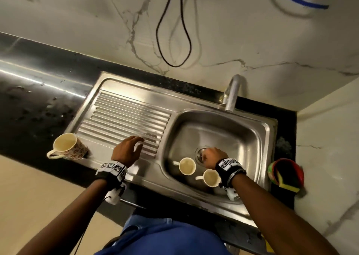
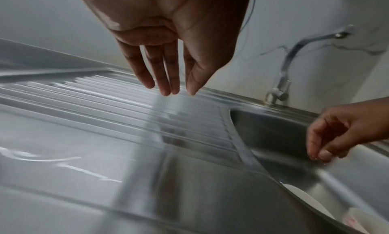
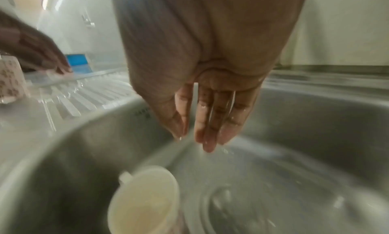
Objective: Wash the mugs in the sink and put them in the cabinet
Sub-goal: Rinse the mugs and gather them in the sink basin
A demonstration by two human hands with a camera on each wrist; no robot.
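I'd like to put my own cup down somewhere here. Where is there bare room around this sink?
The ribbed drainboard is bare between the floral mug at its near-left corner and the basin; the left hand hovers over its near edge. The basin's far half, below the tap, is free. Its near side is crowded: two mugs and the right hand.

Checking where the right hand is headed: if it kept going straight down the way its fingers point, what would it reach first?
Probably the bare steel floor of the sink basin near the drain. The right hand hangs open and empty above it, and the nearest mug sits off to the side. Depth is unclear.
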